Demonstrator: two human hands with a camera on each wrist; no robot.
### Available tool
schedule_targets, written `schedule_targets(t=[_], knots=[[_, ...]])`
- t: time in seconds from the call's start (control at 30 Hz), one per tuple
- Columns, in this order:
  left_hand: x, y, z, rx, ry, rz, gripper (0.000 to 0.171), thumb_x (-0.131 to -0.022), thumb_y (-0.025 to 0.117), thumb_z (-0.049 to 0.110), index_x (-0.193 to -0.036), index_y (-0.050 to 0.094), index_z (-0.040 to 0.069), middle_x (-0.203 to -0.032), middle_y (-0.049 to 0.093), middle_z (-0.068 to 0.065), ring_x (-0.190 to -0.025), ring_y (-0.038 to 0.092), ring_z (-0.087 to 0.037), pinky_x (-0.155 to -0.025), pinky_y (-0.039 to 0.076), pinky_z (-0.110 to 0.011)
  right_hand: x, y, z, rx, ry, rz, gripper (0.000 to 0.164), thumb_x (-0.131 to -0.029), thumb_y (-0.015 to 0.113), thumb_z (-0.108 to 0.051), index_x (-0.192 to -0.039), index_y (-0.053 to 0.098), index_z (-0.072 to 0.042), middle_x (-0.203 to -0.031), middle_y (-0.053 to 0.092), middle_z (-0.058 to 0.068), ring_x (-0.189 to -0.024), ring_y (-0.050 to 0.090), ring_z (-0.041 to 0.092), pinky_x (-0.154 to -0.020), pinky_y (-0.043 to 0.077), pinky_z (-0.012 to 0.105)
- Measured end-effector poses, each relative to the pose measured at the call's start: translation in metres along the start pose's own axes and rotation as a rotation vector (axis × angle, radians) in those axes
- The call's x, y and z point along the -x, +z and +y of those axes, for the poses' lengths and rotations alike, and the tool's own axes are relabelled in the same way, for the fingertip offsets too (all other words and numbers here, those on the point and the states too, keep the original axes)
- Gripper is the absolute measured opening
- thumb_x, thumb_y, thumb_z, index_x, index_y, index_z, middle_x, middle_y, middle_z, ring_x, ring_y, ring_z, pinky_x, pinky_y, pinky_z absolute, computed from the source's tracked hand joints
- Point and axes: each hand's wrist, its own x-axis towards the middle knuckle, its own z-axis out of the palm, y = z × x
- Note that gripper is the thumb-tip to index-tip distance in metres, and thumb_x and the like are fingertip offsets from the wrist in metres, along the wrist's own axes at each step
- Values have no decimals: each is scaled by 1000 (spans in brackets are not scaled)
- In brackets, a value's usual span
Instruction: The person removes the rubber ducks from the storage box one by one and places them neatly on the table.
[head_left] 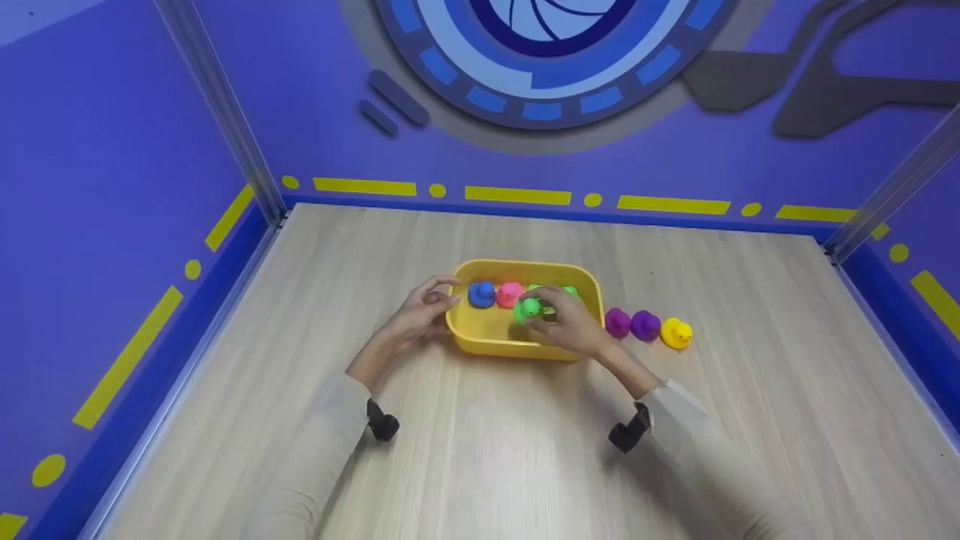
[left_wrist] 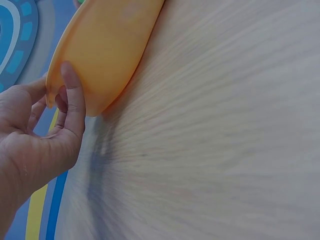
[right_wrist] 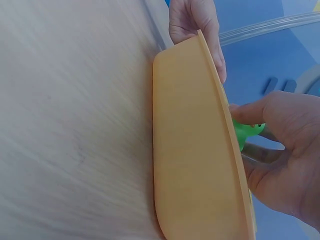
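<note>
A yellow plastic bin (head_left: 480, 346) stands on the table. Its left end is held by my left hand (head_left: 414, 313), the thumb (left_wrist: 73, 95) against the outer wall and other fingers at the rim. Over the inside of the bin, my right hand (head_left: 571, 324) grips a green rubber duck (head_left: 528, 309) between thumb and fingers. In the right wrist view the same duck (right_wrist: 243, 132) shows just past the bin's rim. Inside lie a blue rubber duck (head_left: 481, 295) and a pink rubber duck (head_left: 510, 294). More green (head_left: 570, 291) shows behind my right hand, mostly hidden.
Right of the bin, a magenta duck (head_left: 618, 322), a purple duck (head_left: 646, 325) and a yellow duck (head_left: 676, 334) stand in a row on the wooden table (head_left: 480, 450). Blue printed panels (head_left: 525, 161) wall in the table's back and sides.
</note>
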Motion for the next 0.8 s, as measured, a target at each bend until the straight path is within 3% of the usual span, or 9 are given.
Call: schedule_targets(t=[0.23,0.53,0.8], knots=[[-1,2,0,-11,-7,14,41,-102,64,18,-142,54,14,-125,56,-22,-103,64,-28,-74,60,-30,11,-14,4,-6,12,11,36,-93,72,-1,-128,64,4,-125,64,22,-112,65,36,-95,58,51],[-1,1,-1,-6,-27,22,39,-102,65,21,-140,57,18,-126,54,-21,-105,63,-28,-77,61,-30,22,-32,11,-70,108,0,39,-95,68,0,-133,60,2,-132,63,21,-119,62,36,-101,54,54],[-2,0,-2,-14,-16,1,37,-103,63,20,-139,57,20,-126,55,-22,-107,64,-29,-77,62,-32,32,-41,16,-106,84,95,39,-94,69,1,-132,60,4,-128,64,21,-117,62,34,-100,54,52]])
